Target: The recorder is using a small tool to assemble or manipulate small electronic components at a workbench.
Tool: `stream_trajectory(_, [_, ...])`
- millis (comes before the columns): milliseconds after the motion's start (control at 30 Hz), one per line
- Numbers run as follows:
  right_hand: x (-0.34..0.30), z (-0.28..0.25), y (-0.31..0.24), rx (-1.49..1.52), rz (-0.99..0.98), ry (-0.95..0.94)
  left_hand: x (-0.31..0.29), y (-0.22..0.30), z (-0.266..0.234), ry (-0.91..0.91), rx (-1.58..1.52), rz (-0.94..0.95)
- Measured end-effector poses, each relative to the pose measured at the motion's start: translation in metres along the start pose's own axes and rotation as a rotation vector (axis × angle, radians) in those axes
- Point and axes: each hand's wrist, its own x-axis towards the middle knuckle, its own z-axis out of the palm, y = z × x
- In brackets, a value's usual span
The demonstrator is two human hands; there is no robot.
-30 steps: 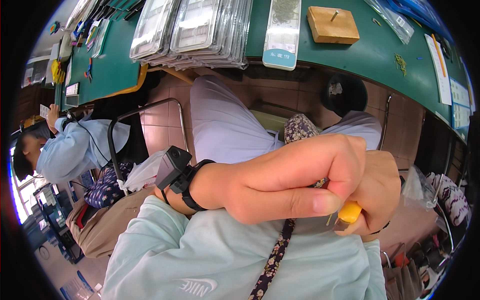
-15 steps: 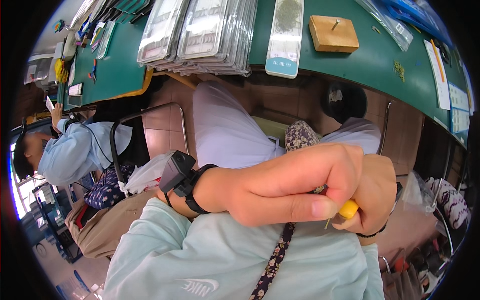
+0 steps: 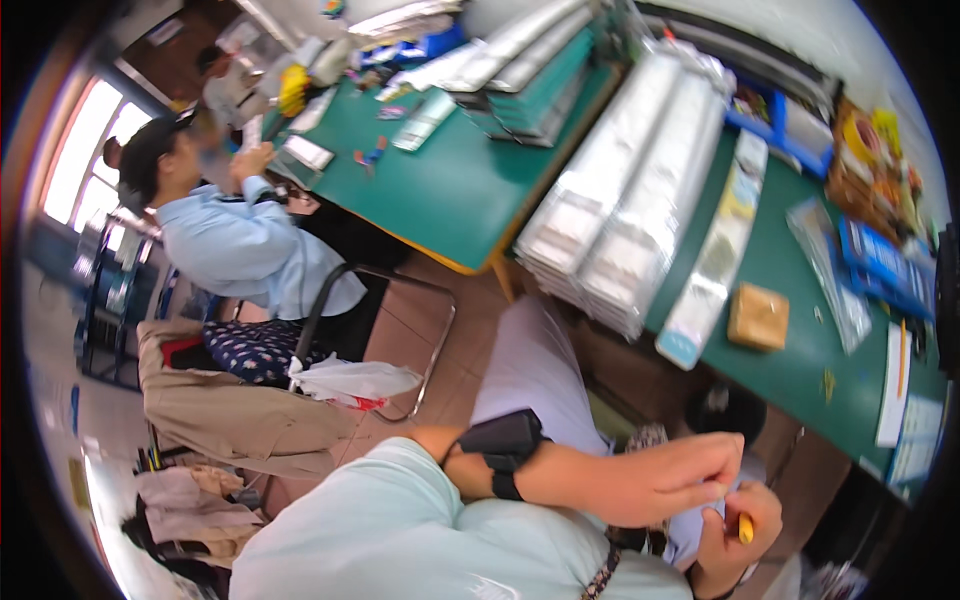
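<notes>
My left hand (image 3: 678, 478) is closed in a pinch, with a black device strapped to that wrist. Whatever lies between its fingertips is too small and blurred to make out. Right beside it, my right hand (image 3: 752, 515) is wrapped round a small tool with a yellow handle (image 3: 746, 529); the tool's working end is hidden. Both hands are close together in front of my body, over my lap and below the table edge.
The green table (image 3: 800, 395) carries stacked plastic-wrapped trays (image 3: 610, 190), a long narrow tray (image 3: 715, 262), a wooden block (image 3: 758, 316) and a blue box (image 3: 885, 265). A person in light blue (image 3: 240, 235) sits left, beside a metal-framed chair (image 3: 452, 330).
The view has swung left and tilted up, so the table and the other person show more. My hands appear lower and further right, still close together.
</notes>
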Motion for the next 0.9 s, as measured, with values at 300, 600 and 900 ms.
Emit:
stream_trajectory(300, [0.049,0.017,-0.045,-0.088,-0.141,-0.081,-0.007,0.01,-0.002,0.128,0.147,-0.103])
stream_trajectory(600, [0.049,0.019,-0.044,-0.154,-0.201,-0.067,-0.012,0.005,-0.005,0.043,0.132,-0.187])
stream_trajectory(900, [0.048,0.017,-0.047,-0.072,0.003,-0.2,-0.015,0.0,-0.01,-0.026,0.165,-0.174])
